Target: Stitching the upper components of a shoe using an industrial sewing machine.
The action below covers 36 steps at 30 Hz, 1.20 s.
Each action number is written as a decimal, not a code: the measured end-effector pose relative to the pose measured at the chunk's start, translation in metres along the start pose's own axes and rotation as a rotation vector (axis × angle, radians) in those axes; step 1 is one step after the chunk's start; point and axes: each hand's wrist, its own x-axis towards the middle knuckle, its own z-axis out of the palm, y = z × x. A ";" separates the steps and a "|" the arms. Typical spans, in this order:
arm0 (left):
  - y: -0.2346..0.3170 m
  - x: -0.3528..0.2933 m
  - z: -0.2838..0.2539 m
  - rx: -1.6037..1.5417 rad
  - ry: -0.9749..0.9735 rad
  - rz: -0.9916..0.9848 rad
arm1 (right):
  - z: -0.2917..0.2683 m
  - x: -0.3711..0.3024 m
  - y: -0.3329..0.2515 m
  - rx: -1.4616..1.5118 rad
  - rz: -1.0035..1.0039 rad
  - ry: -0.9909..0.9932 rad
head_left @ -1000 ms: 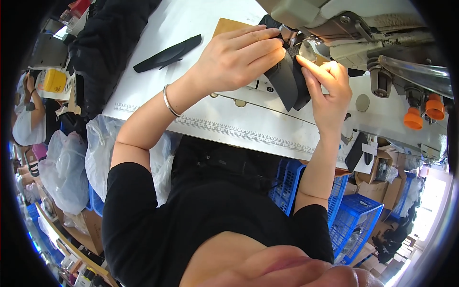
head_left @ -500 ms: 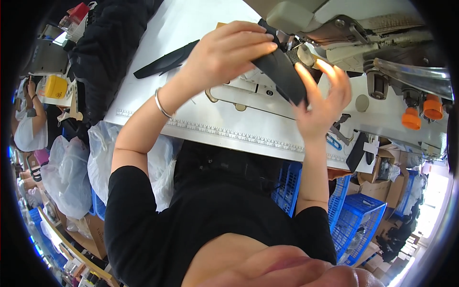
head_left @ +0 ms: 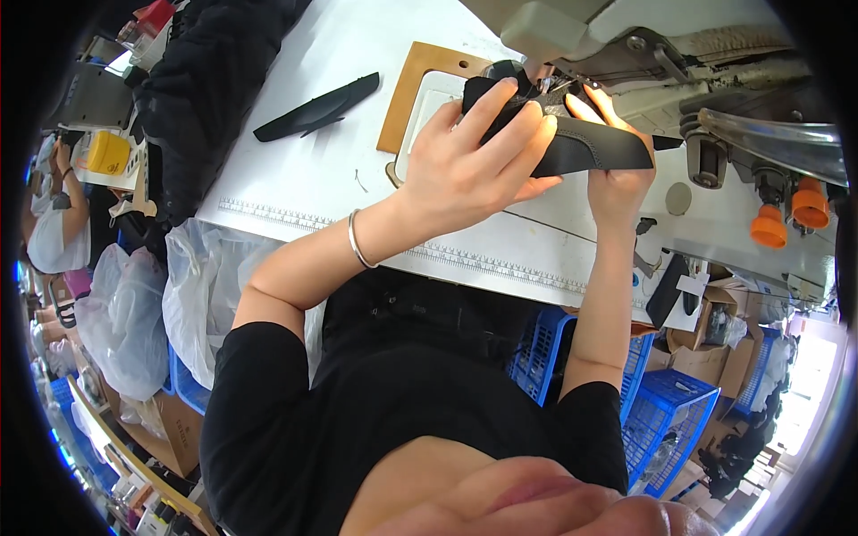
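A black curved piece with a line of stitching, perhaps a shoe upper (head_left: 594,147), is held up at the sewing machine head (head_left: 545,31). My left hand (head_left: 478,161) grips its left part, with the fingers laid over the top. Behind the right end of the piece, my right hand (head_left: 623,174) holds on with fingertips showing above it; the rest of those fingers is hidden. Left of my hands, another flat black piece (head_left: 317,107) lies by itself on the white table (head_left: 295,170).
A tan frame-shaped plate (head_left: 398,121) lies beside the machine bed. A printed ruler strip (head_left: 483,268) runs along the table's near edge. Orange knobs (head_left: 809,204) hang at the right. Blue crates (head_left: 675,402) and plastic bags (head_left: 125,330) stand below. Dark cloth (head_left: 201,98) is heaped at the left.
The black piece has turned from slanting to nearly level and moved right. My left hand has come down and to the right, uncovering the tan plate. The right hand has closed on the piece's right end.
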 end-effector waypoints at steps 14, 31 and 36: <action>0.007 -0.006 0.014 0.073 0.116 -0.024 | 0.004 -0.007 0.023 -0.008 0.022 -0.012; 0.021 -0.003 0.013 0.095 0.156 -0.097 | 0.008 0.021 0.043 0.447 -0.208 -0.159; 0.022 -0.002 0.012 0.078 0.151 -0.129 | 0.001 0.018 0.058 0.132 -0.258 -0.195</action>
